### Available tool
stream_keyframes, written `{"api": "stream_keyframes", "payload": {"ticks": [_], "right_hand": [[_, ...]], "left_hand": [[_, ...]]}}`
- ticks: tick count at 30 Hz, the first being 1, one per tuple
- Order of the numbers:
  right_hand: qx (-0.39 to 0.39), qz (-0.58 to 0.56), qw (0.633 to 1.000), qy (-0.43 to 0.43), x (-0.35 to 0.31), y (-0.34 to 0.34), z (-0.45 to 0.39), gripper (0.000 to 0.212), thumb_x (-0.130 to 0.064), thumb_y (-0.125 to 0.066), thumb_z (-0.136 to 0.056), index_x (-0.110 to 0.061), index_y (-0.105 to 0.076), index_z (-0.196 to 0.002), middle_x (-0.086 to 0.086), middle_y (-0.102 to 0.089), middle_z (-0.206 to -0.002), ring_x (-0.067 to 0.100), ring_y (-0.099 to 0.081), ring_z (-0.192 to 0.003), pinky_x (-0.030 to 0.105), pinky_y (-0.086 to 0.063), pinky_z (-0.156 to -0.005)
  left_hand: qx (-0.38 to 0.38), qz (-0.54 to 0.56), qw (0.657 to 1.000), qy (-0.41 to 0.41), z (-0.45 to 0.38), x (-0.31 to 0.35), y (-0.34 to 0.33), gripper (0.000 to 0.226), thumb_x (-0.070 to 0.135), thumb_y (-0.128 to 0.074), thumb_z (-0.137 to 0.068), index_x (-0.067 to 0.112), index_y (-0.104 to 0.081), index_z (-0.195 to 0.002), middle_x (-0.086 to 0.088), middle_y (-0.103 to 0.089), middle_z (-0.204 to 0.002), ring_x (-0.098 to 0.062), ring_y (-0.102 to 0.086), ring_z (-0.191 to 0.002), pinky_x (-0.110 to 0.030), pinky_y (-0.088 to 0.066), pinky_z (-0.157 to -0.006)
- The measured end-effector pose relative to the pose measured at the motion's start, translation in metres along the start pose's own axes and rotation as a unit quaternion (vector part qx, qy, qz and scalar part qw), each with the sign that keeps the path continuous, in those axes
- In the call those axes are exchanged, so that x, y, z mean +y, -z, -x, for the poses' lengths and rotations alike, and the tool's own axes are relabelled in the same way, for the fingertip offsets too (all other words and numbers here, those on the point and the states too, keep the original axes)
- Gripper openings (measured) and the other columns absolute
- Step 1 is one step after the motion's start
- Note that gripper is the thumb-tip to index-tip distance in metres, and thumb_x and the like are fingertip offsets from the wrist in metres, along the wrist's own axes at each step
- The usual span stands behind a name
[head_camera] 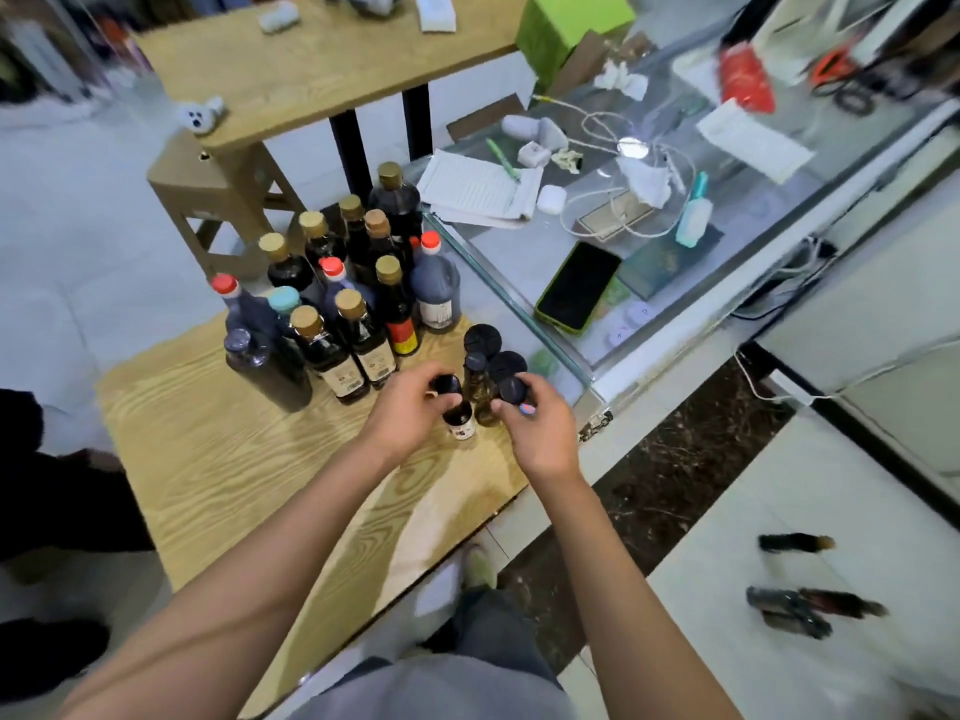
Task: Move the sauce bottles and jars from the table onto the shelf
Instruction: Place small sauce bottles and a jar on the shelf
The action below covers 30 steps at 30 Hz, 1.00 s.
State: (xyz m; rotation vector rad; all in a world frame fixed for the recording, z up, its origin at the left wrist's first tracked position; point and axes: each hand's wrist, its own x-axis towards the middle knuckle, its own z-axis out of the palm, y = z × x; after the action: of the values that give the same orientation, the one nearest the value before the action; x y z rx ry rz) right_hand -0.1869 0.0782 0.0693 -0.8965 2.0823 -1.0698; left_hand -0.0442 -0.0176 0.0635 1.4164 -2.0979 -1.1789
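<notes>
Several dark sauce bottles (358, 324) with gold, red and teal caps stand crowded at the far end of a low wooden table (218, 459). Nearer me is a small group of black-lidded jars (482, 339). My left hand (410, 413) is closed around a small dark jar with a white label (460, 419), fingers on its black lid. My right hand (535, 423) grips the lid of another small black-capped jar (513, 391). A slim amber bottle (480, 392) stands between the two hands.
A glass counter (597, 350) borders the table on the right, holding a phone (577, 285), a notepad, cables and tissues. A wooden stool (218, 200) and a taller wooden table (332, 70) stand behind the bottles. Dark brushes lie on the white floor at right.
</notes>
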Motion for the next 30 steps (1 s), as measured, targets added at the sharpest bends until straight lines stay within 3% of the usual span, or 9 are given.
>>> {"api": "stream_keyframes", "payload": {"ticks": [3,8,11,13,15,19,24,30], "right_hand": [[0.077,-0.062,0.995,0.019,-0.016,0.017,0.034,0.037,-0.021,-0.075,-0.084,-0.020,-0.065,-0.120,-0.009,-0.068,-0.104,0.010,-0.064,-0.093,0.033,-0.053,-0.089],[0.189,-0.169,0.966,0.050,-0.045,0.051,0.094,0.035,-0.015,-0.079,-0.081,-0.024,-0.060,-0.109,-0.002,-0.071,-0.108,0.012,-0.067,-0.104,0.038,-0.056,-0.089],[0.225,-0.211,0.949,0.058,-0.058,0.073,0.131,0.032,-0.012,-0.078,-0.082,-0.021,-0.059,-0.106,-0.001,-0.072,-0.102,0.008,-0.069,-0.095,0.029,-0.056,-0.081],[0.253,-0.219,0.940,0.068,-0.061,0.087,0.157,0.030,-0.011,-0.077,-0.083,-0.017,-0.061,-0.107,-0.002,-0.072,-0.101,0.004,-0.069,-0.090,0.019,-0.053,-0.077],[0.277,-0.224,0.932,0.069,-0.057,0.102,0.180,0.028,-0.010,-0.076,-0.084,-0.016,-0.063,-0.108,-0.001,-0.072,-0.102,0.004,-0.069,-0.092,0.018,-0.053,-0.078],[0.327,-0.221,0.917,0.058,-0.043,0.133,0.223,0.029,-0.009,-0.076,-0.084,-0.012,-0.066,-0.111,0.001,-0.073,-0.105,0.011,-0.070,-0.096,0.028,-0.056,-0.086],[0.395,-0.227,0.888,0.060,-0.023,0.181,0.281,0.029,-0.005,-0.074,-0.085,-0.008,-0.067,-0.113,-0.008,-0.073,-0.095,-0.001,-0.069,-0.086,0.017,-0.053,-0.075],[0.467,-0.192,0.861,0.064,0.004,0.246,0.352,0.027,-0.010,-0.076,-0.084,-0.029,-0.066,-0.101,-0.013,-0.072,-0.093,-0.002,-0.067,-0.084,0.013,-0.051,-0.067]], "left_hand": [[0.006,0.079,0.996,-0.049,0.021,0.024,0.008,0.034,0.013,-0.073,-0.084,0.016,-0.064,-0.117,0.005,-0.066,-0.109,-0.009,-0.061,-0.100,-0.025,-0.047,-0.092],[0.026,0.213,0.969,-0.123,0.062,0.075,0.019,0.031,0.008,-0.072,-0.084,0.018,-0.062,-0.111,0.005,-0.066,-0.102,0.008,-0.060,-0.085,-0.010,-0.045,-0.079],[0.007,0.273,0.950,-0.151,0.091,0.100,0.020,0.030,0.003,-0.071,-0.084,0.014,-0.062,-0.109,0.009,-0.066,-0.095,0.013,-0.060,-0.079,-0.007,-0.045,-0.076],[-0.024,0.298,0.940,-0.165,0.109,0.112,0.015,0.029,0.004,-0.071,-0.083,0.017,-0.062,-0.108,0.007,-0.067,-0.096,0.006,-0.063,-0.084,-0.012,-0.048,-0.079],[-0.051,0.308,0.933,-0.177,0.124,0.124,0.006,0.030,0.009,-0.074,-0.082,0.022,-0.064,-0.107,0.005,-0.069,-0.098,-0.003,-0.065,-0.089,-0.018,-0.050,-0.082],[-0.109,0.296,0.926,-0.206,0.161,0.159,-0.018,0.031,0.010,-0.076,-0.080,0.020,-0.065,-0.107,0.007,-0.069,-0.097,-0.002,-0.065,-0.087,-0.013,-0.050,-0.079],[-0.174,0.263,0.914,-0.257,0.204,0.205,-0.054,0.029,0.015,-0.078,-0.079,0.023,-0.066,-0.104,0.011,-0.070,-0.094,-0.002,-0.066,-0.085,-0.020,-0.052,-0.080],[-0.216,0.217,0.900,-0.311,0.271,0.267,-0.104,0.030,0.025,-0.081,-0.075,0.023,-0.070,-0.102,0.009,-0.072,-0.092,-0.002,-0.068,-0.084,-0.021,-0.055,-0.078]]}}
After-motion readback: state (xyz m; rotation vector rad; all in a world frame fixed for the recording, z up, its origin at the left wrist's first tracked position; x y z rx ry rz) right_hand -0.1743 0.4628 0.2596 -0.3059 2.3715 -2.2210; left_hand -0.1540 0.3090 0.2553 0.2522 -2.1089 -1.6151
